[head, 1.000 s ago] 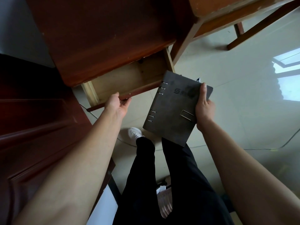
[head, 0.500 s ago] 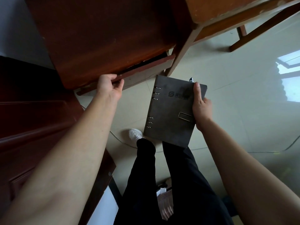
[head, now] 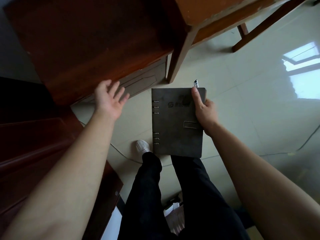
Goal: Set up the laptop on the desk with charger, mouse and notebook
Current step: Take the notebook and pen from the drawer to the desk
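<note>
One hand, the right hand [head: 204,110], grips the grey ring-bound notebook [head: 174,125] by its edge above the pale tiled floor [head: 251,101] while the left hand [head: 109,99] hovers spread and empty beside the dark wooden drawer front [head: 143,80], so a one-sided grip could let the book tip and drop.

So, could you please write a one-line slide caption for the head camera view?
Right hand holds a grey ring-bound notebook above the floor; open left hand beside the closed drawer.
</note>
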The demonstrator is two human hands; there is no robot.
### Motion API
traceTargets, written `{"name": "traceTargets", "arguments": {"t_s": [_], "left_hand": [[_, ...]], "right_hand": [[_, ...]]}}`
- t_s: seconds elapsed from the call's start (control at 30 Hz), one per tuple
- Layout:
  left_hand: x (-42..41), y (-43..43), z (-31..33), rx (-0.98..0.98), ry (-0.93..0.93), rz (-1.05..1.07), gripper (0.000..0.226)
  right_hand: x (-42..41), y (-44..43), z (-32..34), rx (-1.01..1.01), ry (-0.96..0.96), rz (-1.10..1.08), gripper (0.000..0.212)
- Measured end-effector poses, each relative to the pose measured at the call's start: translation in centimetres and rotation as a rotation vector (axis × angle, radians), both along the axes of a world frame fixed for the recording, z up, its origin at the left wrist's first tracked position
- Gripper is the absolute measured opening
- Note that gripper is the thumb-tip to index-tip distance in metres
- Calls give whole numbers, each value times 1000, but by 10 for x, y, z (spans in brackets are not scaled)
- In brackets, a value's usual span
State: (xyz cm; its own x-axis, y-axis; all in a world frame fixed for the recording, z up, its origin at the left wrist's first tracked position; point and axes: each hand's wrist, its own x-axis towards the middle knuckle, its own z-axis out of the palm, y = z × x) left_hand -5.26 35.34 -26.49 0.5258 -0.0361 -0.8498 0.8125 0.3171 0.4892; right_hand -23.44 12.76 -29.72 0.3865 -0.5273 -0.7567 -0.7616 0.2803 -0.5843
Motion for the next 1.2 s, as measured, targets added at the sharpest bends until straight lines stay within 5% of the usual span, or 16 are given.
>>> {"name": "traceTargets", "arguments": {"t_s": [0.1, 0.23, 0.33, 0.43, 0.67, 0.77, 0.9, 1.2], "left_hand": [[-41, -8, 1, 185, -11, -462, 36], [-82, -13, 26, 25, -49, -913, 50], [-88, -16, 60, 11, -202, -913, 42], [-87, -24, 101, -34, -365, -967, 40], [-97, -91, 206, -275, -581, -1158, 61], [-104, -140, 247, -278, -699, -1160, 58], [-108, -218, 292, -296, -826, -1201, 43], [-149, -445, 320, -315, -924, -1310, 48]], "right_hand": [[-1, 8, 11, 23, -23, -6, 81], [-5, 17, 47, 32, -71, -24, 74], [-14, 20, 90, 33, -154, -96, 59], [-32, 21, 140, -91, -151, -98, 68], [-99, 3, 255, -319, -155, -156, 53], [-129, -21, 290, -559, -124, -116, 26], [-163, -78, 325, -848, -59, -197, 31], [-209, -262, 338, -941, -233, -358, 33]]}}
